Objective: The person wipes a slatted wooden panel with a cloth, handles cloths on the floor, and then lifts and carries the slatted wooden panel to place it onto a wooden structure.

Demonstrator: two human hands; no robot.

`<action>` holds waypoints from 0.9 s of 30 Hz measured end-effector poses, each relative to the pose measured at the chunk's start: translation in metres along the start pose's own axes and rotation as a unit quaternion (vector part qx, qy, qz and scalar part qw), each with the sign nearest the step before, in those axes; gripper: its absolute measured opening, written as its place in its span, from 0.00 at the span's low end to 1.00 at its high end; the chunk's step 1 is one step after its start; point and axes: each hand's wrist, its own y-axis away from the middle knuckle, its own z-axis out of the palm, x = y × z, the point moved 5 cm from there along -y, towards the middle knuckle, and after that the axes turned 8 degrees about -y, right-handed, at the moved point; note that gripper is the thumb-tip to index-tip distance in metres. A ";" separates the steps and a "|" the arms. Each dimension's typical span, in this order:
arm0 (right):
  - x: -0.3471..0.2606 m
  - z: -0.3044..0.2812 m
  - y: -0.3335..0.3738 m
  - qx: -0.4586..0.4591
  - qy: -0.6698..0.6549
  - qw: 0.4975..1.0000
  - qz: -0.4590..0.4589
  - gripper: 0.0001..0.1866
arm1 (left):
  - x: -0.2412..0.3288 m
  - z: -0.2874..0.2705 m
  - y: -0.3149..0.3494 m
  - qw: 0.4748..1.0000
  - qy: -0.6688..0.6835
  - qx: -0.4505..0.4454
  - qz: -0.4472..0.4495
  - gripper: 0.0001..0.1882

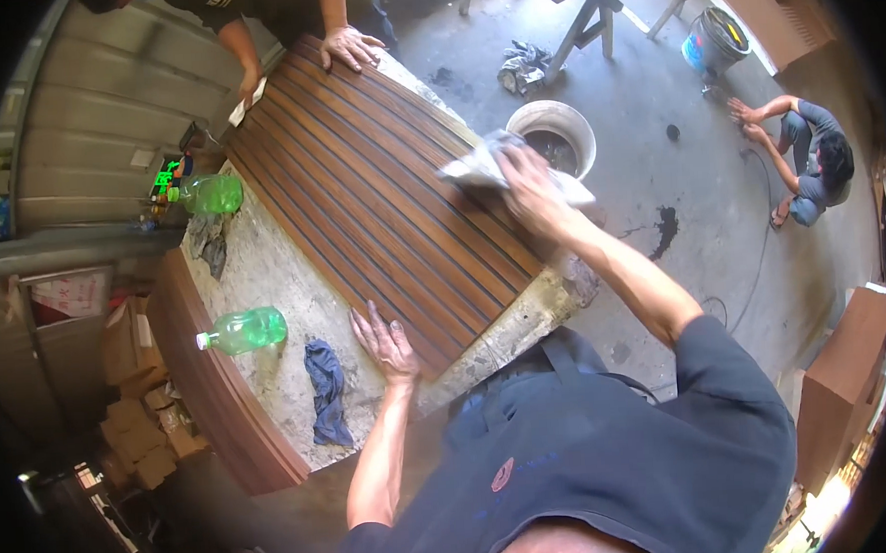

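A brown slatted wood panel [379, 195] with dark grooves lies on a pale, stained worktable [268, 381]. My right hand [530, 184] presses a white cloth [477, 167] at the panel's right edge; hand and cloth are slightly blurred. Fingers spread, my left hand [385, 346] rests flat at the panel's near left edge. At the far end, a co-worker's hand [351, 47] lies flat on the panel, and the co-worker's other hand [251, 84] holds a small white cloth at its left edge. Left of my left hand lies a crumpled dark blue rag [327, 393].
Two green plastic bottles [250, 330] and a dark rag [209, 245] are on the table's left side. Brown boards [213, 379] lean along that edge. A white bucket [566, 135] stands on the floor at right. Farther right, another person [822, 156] squats near a second bucket [715, 42].
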 end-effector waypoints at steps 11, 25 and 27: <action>0.016 0.021 -0.029 0.057 -0.026 0.998 0.006 0.27 | -0.004 0.006 -0.001 1.000 -0.021 0.001 -0.007 0.29; -0.037 0.021 0.029 -0.103 0.059 0.990 -0.073 0.29 | -0.004 0.004 0.001 1.000 -0.010 0.000 -0.013 0.28; -0.044 0.044 -0.019 -0.088 0.061 0.986 -0.130 0.28 | -0.003 0.000 -0.001 1.000 -0.006 0.004 -0.020 0.27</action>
